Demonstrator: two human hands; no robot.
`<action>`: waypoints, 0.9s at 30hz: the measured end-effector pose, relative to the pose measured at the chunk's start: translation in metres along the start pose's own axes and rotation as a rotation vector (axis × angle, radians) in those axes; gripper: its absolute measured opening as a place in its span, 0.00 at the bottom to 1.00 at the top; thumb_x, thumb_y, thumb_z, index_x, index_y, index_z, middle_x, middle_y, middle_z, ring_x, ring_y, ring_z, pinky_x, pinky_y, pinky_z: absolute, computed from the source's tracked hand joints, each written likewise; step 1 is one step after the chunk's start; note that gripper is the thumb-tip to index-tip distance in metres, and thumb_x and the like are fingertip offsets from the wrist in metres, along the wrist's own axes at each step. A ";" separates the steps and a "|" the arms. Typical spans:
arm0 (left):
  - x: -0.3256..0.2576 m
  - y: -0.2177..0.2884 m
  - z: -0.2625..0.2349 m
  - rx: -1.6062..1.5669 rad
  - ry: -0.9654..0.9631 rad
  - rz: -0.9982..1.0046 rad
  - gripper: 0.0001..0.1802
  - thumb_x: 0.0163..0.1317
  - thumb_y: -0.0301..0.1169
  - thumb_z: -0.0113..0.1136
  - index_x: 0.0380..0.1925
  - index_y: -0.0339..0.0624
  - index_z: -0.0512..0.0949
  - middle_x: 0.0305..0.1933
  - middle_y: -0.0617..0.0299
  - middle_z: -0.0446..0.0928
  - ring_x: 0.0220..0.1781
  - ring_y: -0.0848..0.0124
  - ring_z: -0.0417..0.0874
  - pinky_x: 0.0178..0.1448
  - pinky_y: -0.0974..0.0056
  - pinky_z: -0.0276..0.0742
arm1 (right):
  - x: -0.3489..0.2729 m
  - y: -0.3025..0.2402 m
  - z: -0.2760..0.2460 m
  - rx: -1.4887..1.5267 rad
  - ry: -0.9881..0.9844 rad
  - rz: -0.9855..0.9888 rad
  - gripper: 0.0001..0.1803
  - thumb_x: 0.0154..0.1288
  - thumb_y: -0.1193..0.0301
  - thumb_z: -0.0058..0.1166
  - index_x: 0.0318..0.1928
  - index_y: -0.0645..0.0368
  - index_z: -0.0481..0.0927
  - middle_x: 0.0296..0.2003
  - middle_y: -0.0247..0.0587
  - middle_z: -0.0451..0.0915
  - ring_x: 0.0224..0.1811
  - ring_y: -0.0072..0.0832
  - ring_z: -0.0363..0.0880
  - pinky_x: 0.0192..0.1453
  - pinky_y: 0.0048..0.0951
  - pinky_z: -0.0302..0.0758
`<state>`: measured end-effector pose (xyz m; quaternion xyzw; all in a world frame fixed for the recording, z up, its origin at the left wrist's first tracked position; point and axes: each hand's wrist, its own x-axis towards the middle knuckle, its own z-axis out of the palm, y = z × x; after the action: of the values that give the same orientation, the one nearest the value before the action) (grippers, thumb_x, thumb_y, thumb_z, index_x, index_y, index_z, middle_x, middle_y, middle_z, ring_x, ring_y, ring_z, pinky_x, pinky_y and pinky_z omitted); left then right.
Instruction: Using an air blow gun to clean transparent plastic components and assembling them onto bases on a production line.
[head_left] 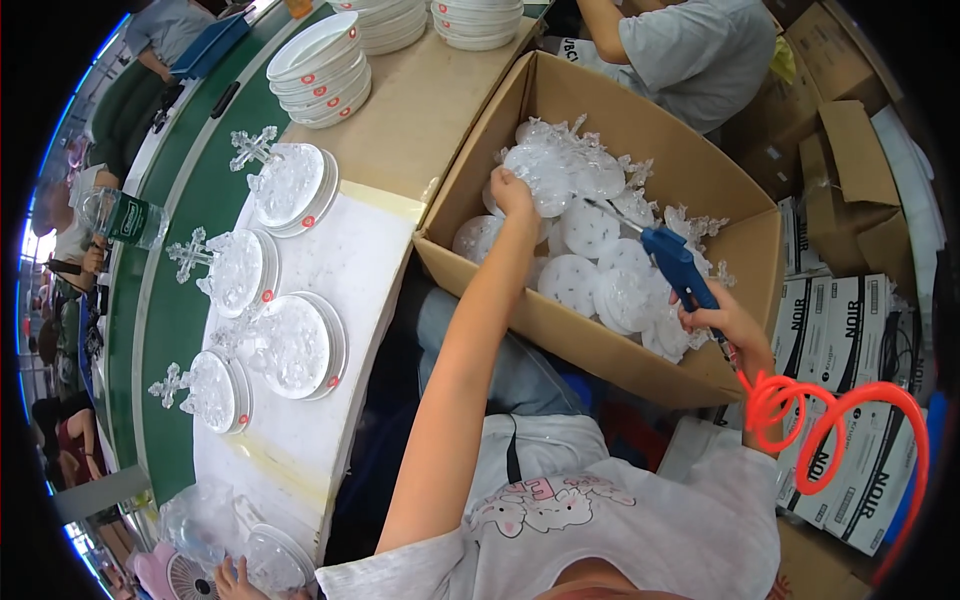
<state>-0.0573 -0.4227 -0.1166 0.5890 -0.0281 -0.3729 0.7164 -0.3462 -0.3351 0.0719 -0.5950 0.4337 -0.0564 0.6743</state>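
My left hand (pixel 513 192) reaches into a big cardboard box (pixel 590 340) and grips a clear plastic ornament (pixel 548 172) on top of the heap of clear pieces (pixel 600 270). My right hand (pixel 728 325) holds a blue air gun (pixel 678 264) over the box; its thin nozzle points toward the gripped ornament. An orange coiled hose (pixel 830 420) runs from the gun's handle down to the right.
A white worktop (pixel 300 440) at left carries several white plates topped with clear cross-shaped ornaments (pixel 290 185). More stacked plates (pixel 325 70) stand behind. A green conveyor (pixel 190 200) curves along the left. A person in grey (pixel 690 50) sits beyond the box. Printed cartons (pixel 850 340) stand at right.
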 end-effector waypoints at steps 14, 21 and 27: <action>0.018 0.015 -0.012 0.047 0.028 0.068 0.12 0.65 0.30 0.43 0.42 0.39 0.74 0.41 0.55 0.76 0.41 0.67 0.74 0.45 0.62 0.71 | -0.023 0.002 -0.007 0.165 0.063 0.005 0.25 0.45 0.70 0.55 0.47 0.66 0.70 0.27 0.39 0.73 0.32 0.26 0.73 0.43 0.25 0.66; 0.023 0.101 -0.043 -0.321 -0.485 -0.159 0.18 0.65 0.32 0.39 0.52 0.35 0.65 0.54 0.48 0.70 0.56 0.53 0.72 0.59 0.45 0.70 | -0.080 0.035 -0.047 0.356 0.287 -0.111 0.31 0.41 0.67 0.52 0.50 0.68 0.67 0.26 0.39 0.69 0.31 0.29 0.71 0.47 0.30 0.67; 0.011 0.192 -0.062 -0.324 -0.343 -0.156 0.26 0.56 0.31 0.40 0.57 0.39 0.65 0.58 0.48 0.68 0.61 0.53 0.69 0.65 0.42 0.62 | -0.069 0.043 -0.044 0.216 0.203 0.136 0.22 0.57 0.65 0.49 0.50 0.64 0.69 0.31 0.39 0.76 0.35 0.25 0.75 0.42 0.22 0.69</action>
<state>0.0766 -0.3732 0.0259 0.3951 -0.0435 -0.5211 0.7553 -0.4365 -0.3144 0.0747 -0.4796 0.5303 -0.1167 0.6893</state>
